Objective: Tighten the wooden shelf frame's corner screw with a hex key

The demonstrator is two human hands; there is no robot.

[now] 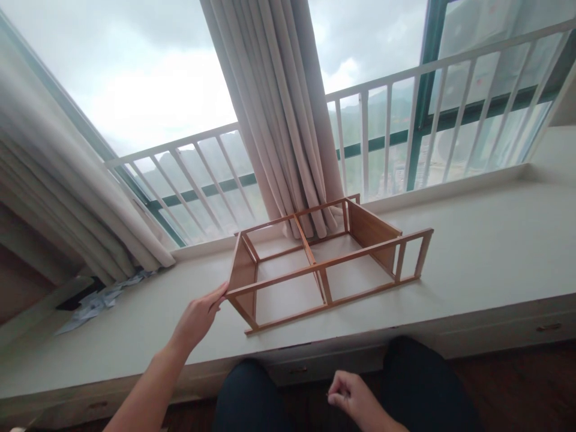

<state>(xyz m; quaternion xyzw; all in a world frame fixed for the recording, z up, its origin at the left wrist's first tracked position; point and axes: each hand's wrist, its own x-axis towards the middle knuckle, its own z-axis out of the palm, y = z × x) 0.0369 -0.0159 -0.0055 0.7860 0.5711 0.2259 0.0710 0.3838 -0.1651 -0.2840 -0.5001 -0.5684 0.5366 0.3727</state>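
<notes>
Left forearm (148,384) cut by bottom edge. Right hand (355,399) curled, wrist cut by bottom edge; a thin dark bit at its fingers (336,396) is too small to tell. Left hand (198,318) fingertips hide the rack (315,264) corner they touch. Middle curtain (288,120) hem covers part of the rack's back rail, top cut off. Left curtain (54,198) blurred, cut by left edge, covers part of the papers (96,303); print unreadable. Dark thing (78,295) beside the papers: cannot tell. Knees (252,396) cut by bottom edge.

bare sill (486,252) right of wooden frame (324,264); curtain (288,120) crowding behind it
</notes>
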